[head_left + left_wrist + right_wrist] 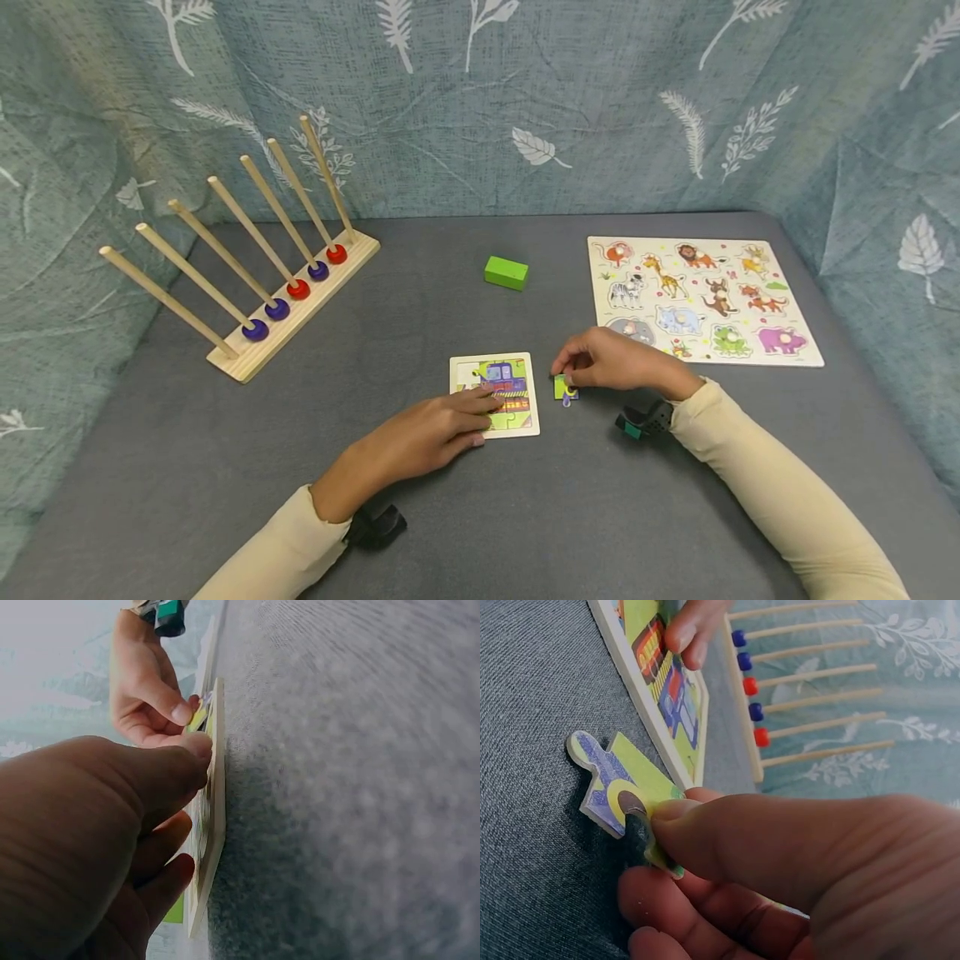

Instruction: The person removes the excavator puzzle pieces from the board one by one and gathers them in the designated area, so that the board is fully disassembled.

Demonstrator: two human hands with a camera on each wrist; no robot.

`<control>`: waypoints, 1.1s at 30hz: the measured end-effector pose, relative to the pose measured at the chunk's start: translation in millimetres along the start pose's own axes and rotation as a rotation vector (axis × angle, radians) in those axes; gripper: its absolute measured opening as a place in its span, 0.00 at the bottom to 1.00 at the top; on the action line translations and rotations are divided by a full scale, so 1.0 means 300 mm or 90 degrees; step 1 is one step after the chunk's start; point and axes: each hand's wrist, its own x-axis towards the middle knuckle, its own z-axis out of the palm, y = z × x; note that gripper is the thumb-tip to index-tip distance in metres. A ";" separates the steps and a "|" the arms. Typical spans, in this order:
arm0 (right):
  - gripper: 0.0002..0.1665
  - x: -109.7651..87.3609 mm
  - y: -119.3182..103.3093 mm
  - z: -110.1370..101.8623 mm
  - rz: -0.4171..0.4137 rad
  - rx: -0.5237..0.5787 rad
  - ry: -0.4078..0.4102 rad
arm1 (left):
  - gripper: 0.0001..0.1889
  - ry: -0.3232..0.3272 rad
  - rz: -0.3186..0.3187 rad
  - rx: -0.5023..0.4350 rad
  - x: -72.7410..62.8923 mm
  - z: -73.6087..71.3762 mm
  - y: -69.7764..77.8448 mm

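My right hand (618, 358) pinches a loose jigsaw piece (641, 769) between thumb and fingers, just to the right of a small square puzzle board (534, 408). Green, purple and yellow are printed on the piece, which has a rounded knob and a notch. Resting on the board's lower left part is my left hand (435, 429), its fingers extended over the printed pieces. They hide part of the picture, a purple and red vehicle (504, 379) on green. Seen edge-on in the left wrist view, the board's pale rim (220, 772) lies beside the left thumb.
A wooden rack (262, 350) with upright rods and red and blue rings stands at the back left. Behind the puzzle board lies a green block (506, 272). An animal peg puzzle (787, 333) sits at the back right, near the leaf-patterned cloth (450, 125).
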 end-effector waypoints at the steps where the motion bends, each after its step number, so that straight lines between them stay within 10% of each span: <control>1: 0.10 0.000 -0.002 -0.001 0.001 -0.005 0.000 | 0.16 -0.001 0.002 -0.004 0.002 0.001 -0.002; 33: 0.08 0.106 -0.084 0.016 -0.049 -0.061 0.045 | 0.17 -0.001 -0.008 -0.037 0.002 0.001 -0.015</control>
